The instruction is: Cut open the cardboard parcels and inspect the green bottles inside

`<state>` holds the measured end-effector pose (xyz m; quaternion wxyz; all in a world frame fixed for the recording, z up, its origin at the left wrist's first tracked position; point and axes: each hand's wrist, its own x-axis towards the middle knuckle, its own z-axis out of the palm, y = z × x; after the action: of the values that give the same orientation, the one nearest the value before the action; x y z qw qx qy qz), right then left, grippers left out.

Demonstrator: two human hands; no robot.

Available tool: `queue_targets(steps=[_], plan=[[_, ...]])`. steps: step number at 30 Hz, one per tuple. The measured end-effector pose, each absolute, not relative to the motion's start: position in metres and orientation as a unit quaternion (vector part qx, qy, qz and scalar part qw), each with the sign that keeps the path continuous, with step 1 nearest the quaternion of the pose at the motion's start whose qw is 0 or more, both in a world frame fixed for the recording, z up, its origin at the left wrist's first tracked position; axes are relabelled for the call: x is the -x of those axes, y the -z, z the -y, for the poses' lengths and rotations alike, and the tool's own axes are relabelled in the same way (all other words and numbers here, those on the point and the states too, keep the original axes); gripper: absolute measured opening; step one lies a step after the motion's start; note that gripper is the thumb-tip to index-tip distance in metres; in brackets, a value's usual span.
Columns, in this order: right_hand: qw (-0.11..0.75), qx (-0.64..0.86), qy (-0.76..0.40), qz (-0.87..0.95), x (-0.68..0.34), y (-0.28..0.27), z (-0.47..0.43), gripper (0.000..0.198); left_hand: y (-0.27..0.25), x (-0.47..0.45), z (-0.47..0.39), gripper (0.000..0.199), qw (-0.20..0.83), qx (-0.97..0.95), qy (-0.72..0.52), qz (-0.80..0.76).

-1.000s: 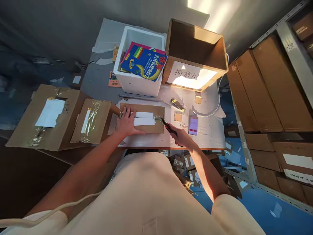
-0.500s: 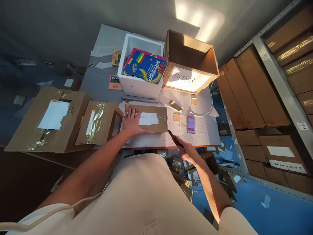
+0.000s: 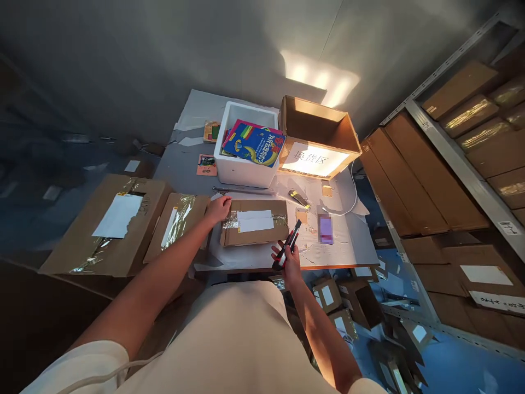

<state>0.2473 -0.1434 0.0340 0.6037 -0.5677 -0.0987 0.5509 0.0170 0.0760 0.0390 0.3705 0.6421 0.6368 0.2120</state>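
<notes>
Cardboard parcel (image 3: 254, 225) lies flat on the white table (image 3: 348, 241), near its front edge, a little tilted, with a white label across its top and shiny clear tape running under it. It looks stiff and fairly light, a flat box with firm edges; the tape would be slick, so the bare cardboard corners and long sides seem the better places to take hold. The left hand (image 3: 218, 208) rests on its far left corner, fingers bent over the edge, pressing rather than gripping. The right hand (image 3: 287, 256) is closed around a red and black utility knife (image 3: 289, 246), held just beside the parcel's near right corner; whether the blade is out is hard to tell at this size.

Left of the parcel stand two larger taped cartons (image 3: 135, 224). Behind it sit a white foam box (image 3: 245, 143) full of colourful books (image 3: 254, 143) and an open brown box (image 3: 318, 137). A phone (image 3: 326, 229) lies to the right.
</notes>
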Motion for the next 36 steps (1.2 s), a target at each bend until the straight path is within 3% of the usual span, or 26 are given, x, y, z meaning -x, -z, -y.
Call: queue_targets(steps=[7,16,19,24,30,36], plan=[[0.638,0.533,-0.523,0.191,-0.259,-0.027,0.077,0.043,-0.016,-0.002,0.011,0.029,0.415,-0.573,-0.270,-0.653],[0.575,0.618,-0.485,0.230,-0.266,-0.036,0.069,0.041,-0.008,-0.027,0.073,0.025,0.495,-0.477,-0.306,-0.659],[0.564,0.637,-0.474,0.228,-0.264,-0.041,0.099,0.043,-0.010,-0.023,0.065,0.026,0.480,-0.509,-0.271,-0.661],[0.550,0.643,-0.499,0.188,-0.251,-0.042,0.155,0.040,-0.021,-0.028,0.020,0.044,0.400,-0.604,-0.271,-0.634],[0.605,0.552,-0.572,0.052,-0.229,-0.034,0.191,0.049,-0.050,-0.063,-0.084,0.064,0.307,-0.739,-0.225,-0.555],[0.614,0.528,-0.585,0.039,-0.215,-0.026,0.184,0.061,-0.048,-0.080,-0.132,0.049,0.325,-0.780,-0.132,-0.518]])
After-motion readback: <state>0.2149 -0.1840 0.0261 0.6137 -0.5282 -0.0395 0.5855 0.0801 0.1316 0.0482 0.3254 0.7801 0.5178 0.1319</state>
